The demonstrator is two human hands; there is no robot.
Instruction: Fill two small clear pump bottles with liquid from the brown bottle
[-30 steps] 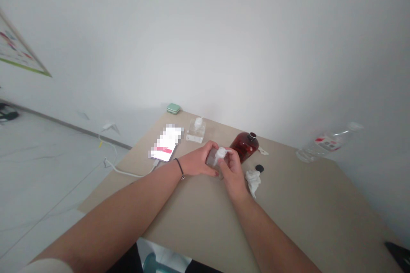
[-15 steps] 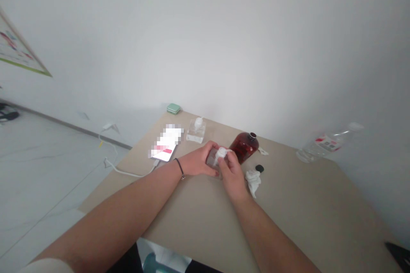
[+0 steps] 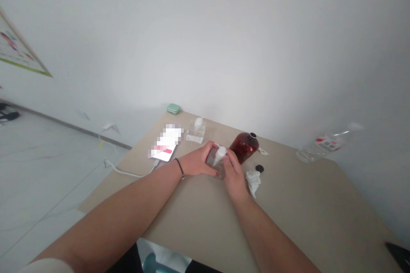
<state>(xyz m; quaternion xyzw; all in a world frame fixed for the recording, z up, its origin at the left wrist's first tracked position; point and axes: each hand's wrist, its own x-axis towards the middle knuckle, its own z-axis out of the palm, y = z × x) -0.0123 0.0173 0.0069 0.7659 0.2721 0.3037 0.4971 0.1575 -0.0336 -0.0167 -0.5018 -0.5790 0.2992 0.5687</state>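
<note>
A clear square plastic bottle (image 3: 214,163) with a white pump head (image 3: 221,153) stands on the table, its lower part partly hidden by my fingers. My left hand (image 3: 200,160) wraps its left side. My right hand (image 3: 234,171) grips its right side, with the fingertips just below the pump head. Beyond my right hand stands a dark amber glass bottle (image 3: 244,147) without a cap. A black cap (image 3: 259,169) and a crumpled white tissue (image 3: 253,181) lie close to my right hand.
A beige table (image 3: 297,209) holds a phone (image 3: 163,144) on a white cable (image 3: 128,174), a clear pump container (image 3: 196,131), a small green case (image 3: 173,108) and a plastic water bottle (image 3: 328,143) at the far right. A wall lies behind the table.
The white pump head now stands more exposed, as my right fingers have slid down from it onto the bottle's side. The bottle has turned slightly between my hands.
</note>
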